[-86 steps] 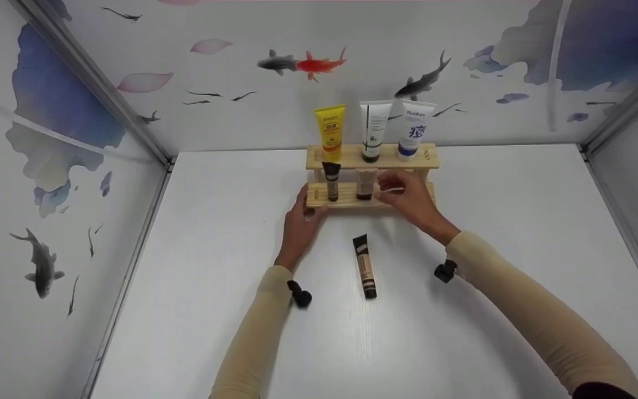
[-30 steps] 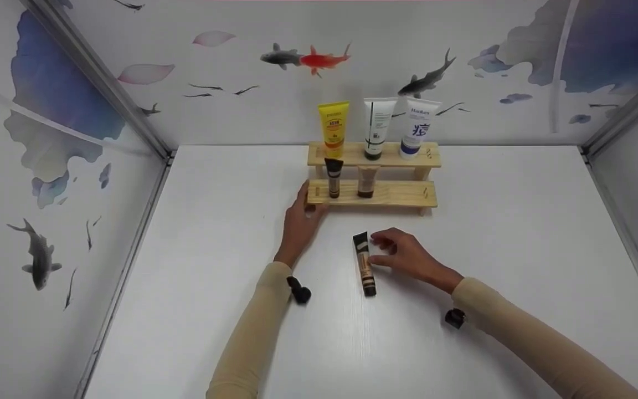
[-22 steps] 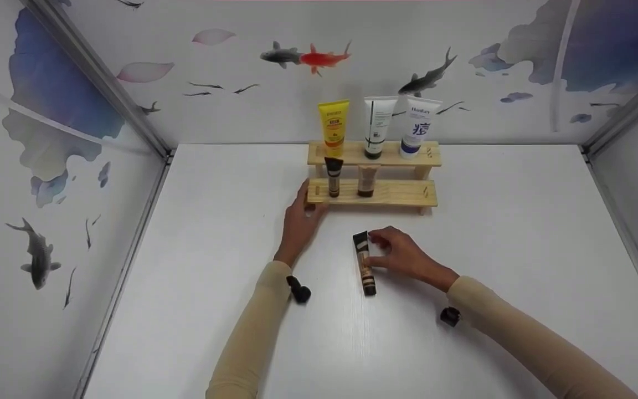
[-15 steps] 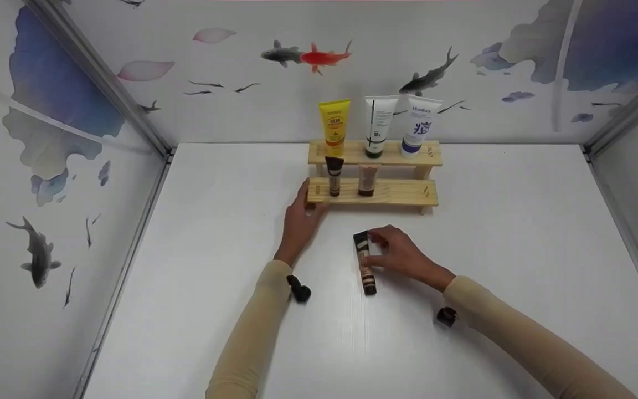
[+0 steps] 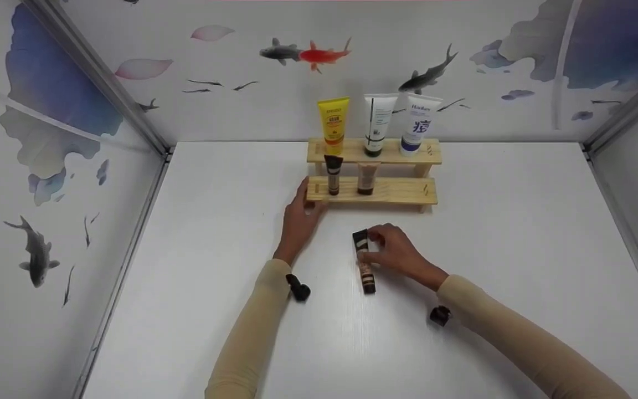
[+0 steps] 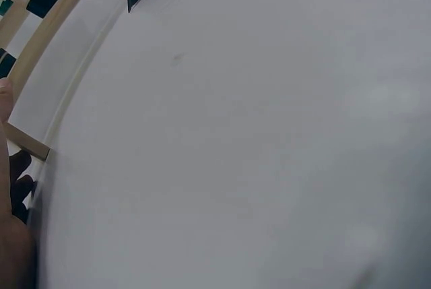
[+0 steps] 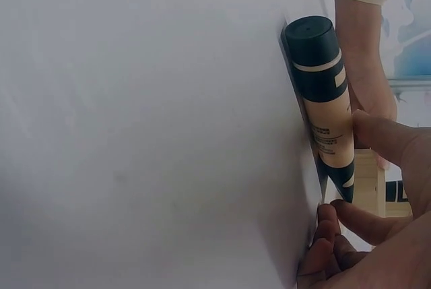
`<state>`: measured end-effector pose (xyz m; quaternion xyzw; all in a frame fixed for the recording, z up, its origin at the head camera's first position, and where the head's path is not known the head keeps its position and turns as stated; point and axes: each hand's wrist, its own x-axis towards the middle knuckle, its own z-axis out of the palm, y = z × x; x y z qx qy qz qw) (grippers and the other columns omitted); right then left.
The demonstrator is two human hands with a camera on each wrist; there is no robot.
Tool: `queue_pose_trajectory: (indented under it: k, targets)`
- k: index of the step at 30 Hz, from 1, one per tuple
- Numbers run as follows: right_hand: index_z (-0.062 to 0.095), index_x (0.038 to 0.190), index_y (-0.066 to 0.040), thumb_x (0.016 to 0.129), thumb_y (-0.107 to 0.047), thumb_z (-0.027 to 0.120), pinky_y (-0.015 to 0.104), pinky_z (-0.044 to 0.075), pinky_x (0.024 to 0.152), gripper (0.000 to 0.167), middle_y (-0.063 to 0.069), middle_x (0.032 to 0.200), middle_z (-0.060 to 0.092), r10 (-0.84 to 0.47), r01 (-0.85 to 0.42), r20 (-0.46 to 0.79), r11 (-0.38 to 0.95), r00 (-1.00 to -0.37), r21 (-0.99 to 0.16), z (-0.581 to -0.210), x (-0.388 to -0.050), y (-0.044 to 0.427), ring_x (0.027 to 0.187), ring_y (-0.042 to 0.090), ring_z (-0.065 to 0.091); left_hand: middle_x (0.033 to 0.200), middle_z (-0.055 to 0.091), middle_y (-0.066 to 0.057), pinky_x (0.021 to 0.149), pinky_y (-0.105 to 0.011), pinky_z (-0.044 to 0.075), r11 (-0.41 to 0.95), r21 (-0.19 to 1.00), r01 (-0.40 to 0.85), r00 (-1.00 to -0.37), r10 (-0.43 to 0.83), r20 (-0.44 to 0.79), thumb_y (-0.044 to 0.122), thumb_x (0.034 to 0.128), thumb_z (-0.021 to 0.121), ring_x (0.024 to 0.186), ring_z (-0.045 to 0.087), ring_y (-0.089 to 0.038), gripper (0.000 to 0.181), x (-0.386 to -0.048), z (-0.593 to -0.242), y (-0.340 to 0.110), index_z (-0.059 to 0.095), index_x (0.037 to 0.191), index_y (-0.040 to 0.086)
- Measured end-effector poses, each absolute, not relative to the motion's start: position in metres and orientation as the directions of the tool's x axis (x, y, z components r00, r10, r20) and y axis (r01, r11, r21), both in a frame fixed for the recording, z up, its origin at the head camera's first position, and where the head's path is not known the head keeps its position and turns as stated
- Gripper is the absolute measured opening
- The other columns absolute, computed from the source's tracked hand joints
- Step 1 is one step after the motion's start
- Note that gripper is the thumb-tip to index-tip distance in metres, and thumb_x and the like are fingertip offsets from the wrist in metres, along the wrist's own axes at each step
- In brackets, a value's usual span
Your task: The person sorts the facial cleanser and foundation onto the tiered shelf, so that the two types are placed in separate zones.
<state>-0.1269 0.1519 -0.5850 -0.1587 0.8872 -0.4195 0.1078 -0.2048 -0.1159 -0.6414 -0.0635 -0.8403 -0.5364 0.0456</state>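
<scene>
In the head view my left hand (image 5: 299, 226) grips the left end of a two-tier wooden rack (image 5: 402, 191), thumb in front of the lower shelf. My right hand (image 5: 399, 252) pinches a black-and-beige cosmetic tube (image 5: 366, 274) lying on the white table. In the right wrist view the thumb (image 7: 380, 131) presses the side of that tube (image 7: 330, 117), and fingertips are at its flat black end. The lower shelf bears a small dark tube (image 5: 333, 177) and a pinkish-beige tube (image 5: 367, 178), both upright on their caps.
On the upper shelf stand a yellow tube (image 5: 334, 126), a white tube with a black line (image 5: 377, 124) and a white-and-blue tube (image 5: 418, 124). A patterned wall (image 5: 230, 111) rises behind the table (image 5: 214, 194), with side panels left and right.
My right hand has come from the rack's lower shelf down to the tube on the table, and its thumb has moved onto the tube. The left hand stays at the rack.
</scene>
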Motion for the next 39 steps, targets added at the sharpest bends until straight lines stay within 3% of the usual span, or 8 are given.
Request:
queue_pose_trajectory:
  k: [9,16,21,25,39]
  targets:
    - [0.074,0.118,0.006,0.092,-0.025,0.092,0.043,0.044,0.088,0.044,0.013,0.101,0.072,-0.353,-0.179,-0.069,0.621,-0.933,-0.763,-0.583,-0.125,0.148,0.091,0.025,0.057,0.153,0.065,-0.007,0.11,-0.046,0.049,0.409,0.899,0.156,-0.988,0.058,0.145,0.053,0.1077,0.069,0.118,0.065,-0.02,0.087,-0.204,-0.641,-0.116,0.029,0.176,0.017]
    - [0.072,0.126,0.006,0.095,-0.021,0.088,0.042,0.053,0.083,0.044,0.005,0.094,0.074,-0.335,-0.113,-0.118,0.596,-0.935,-0.795,-0.583,-0.125,0.145,0.083,0.016,0.063,0.165,0.055,-0.009,0.121,-0.045,0.042,0.453,0.879,0.148,-0.989,0.044,0.144,0.056,0.1076,0.068,0.141,0.058,-0.021,0.087,-0.206,-0.639,-0.115,0.031,0.175,0.016]
    - [0.069,0.134,0.008,0.096,-0.022,0.086,0.045,0.057,0.084,0.051,0.006,0.094,0.076,-0.321,-0.074,-0.156,0.602,-0.934,-0.795,-0.581,-0.125,0.144,0.082,0.017,0.068,0.164,0.056,-0.01,0.119,-0.047,0.044,0.457,0.88,0.133,-0.991,0.035,0.132,0.056,0.1075,0.068,0.134,0.062,-0.022,0.087,-0.205,-0.639,-0.115,0.031,0.175,0.016]
    - [0.069,0.135,0.006,0.095,-0.02,0.086,0.041,0.057,0.08,0.051,0.006,0.094,0.077,-0.292,-0.037,-0.172,0.594,-0.941,-0.803,-0.581,-0.124,0.147,0.082,0.018,0.068,0.162,0.059,-0.009,0.117,-0.047,0.045,0.453,0.882,0.131,-0.991,0.036,0.129,0.057,0.1075,0.067,0.127,0.064,-0.021,0.087,-0.205,-0.64,-0.114,0.031,0.176,0.017]
    - [0.072,0.136,0.001,0.095,-0.018,0.086,0.032,0.052,0.069,0.047,0.012,0.099,0.079,-0.207,0.056,-0.178,0.489,-0.962,-0.871,-0.568,-0.125,0.173,0.082,0.017,0.068,0.161,0.059,-0.009,0.119,-0.047,0.043,0.423,0.896,0.133,-0.991,0.052,0.123,0.061,0.1068,0.066,0.133,0.061,-0.022,0.09,-0.205,-0.639,-0.115,0.029,0.176,0.017]
